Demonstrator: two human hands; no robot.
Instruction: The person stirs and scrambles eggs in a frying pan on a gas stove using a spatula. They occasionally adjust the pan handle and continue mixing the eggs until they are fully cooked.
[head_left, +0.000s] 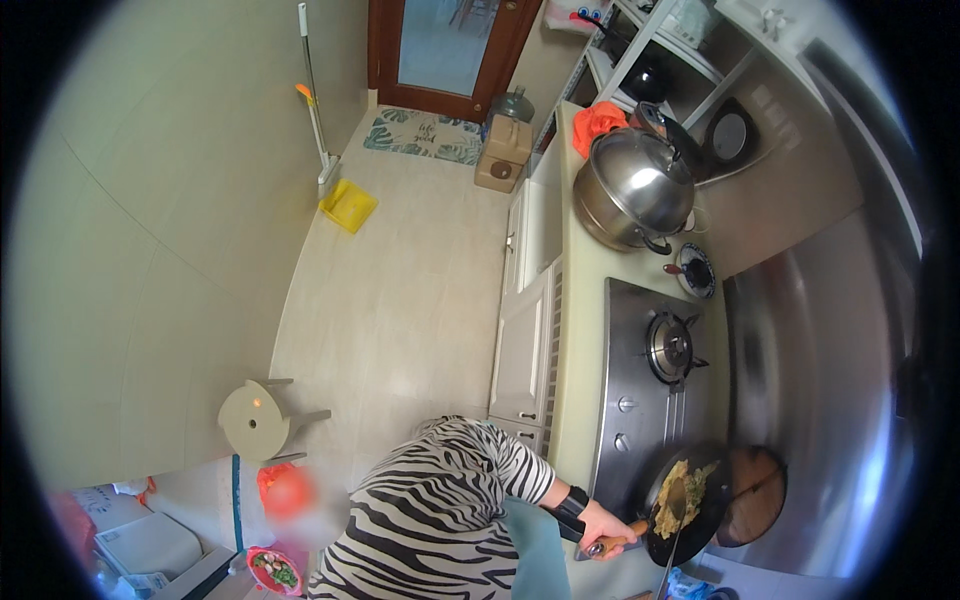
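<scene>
My left hand (602, 527), with a black band at the wrist, grips the wooden handle (637, 528) of a dark wok (709, 529) over the near burner of the gas stove (624, 480). Yellow food, probably egg, with green bits (673, 504) lies in the wok. A metal spatula (677, 496) rests its head in this food, and its shaft runs down past the picture's lower edge. My right hand is out of view.
Behind the wok leans a round wooden board (757, 495). Farther along the counter (577, 300) stand a bare burner (670, 347), a patterned bowl (696, 270) and a large lidded steel pot (637, 187). A stool (251, 424) and a basket of vegetables (274, 571) are behind me.
</scene>
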